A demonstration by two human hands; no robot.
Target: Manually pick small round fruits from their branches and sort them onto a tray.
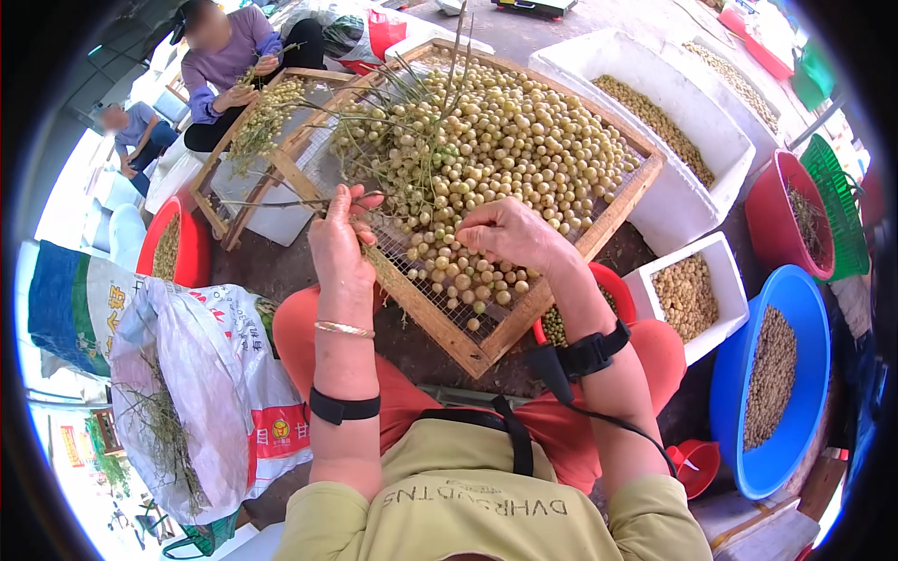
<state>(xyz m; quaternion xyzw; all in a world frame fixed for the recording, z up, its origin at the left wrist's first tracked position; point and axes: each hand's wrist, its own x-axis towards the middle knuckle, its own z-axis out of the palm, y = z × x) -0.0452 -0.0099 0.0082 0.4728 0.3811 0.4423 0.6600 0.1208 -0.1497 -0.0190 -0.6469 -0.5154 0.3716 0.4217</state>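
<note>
My left hand (342, 242) grips a thin brown twig (277, 204), which points left past the fingers, above the near left side of a wood-framed wire-mesh screen (442, 328). Small round yellowish-green fruits (523, 140) cover much of the mesh. My right hand (519, 235) is low over the near part of the pile, thumb and fingers drawn together; whether a fruit is between them is hidden. Beyond my left hand, stalks with fruits still attached (393, 151) lie on the heap, some sticking upward.
Under the screen's right corner sits a red basin (623, 289). White foam boxes (691, 158) and a blue basin (789, 393), all with fruits, stand right. A plastic sack (231, 393) with bare stalks is left. Another person (224, 63) handles stalks at a second frame (280, 165).
</note>
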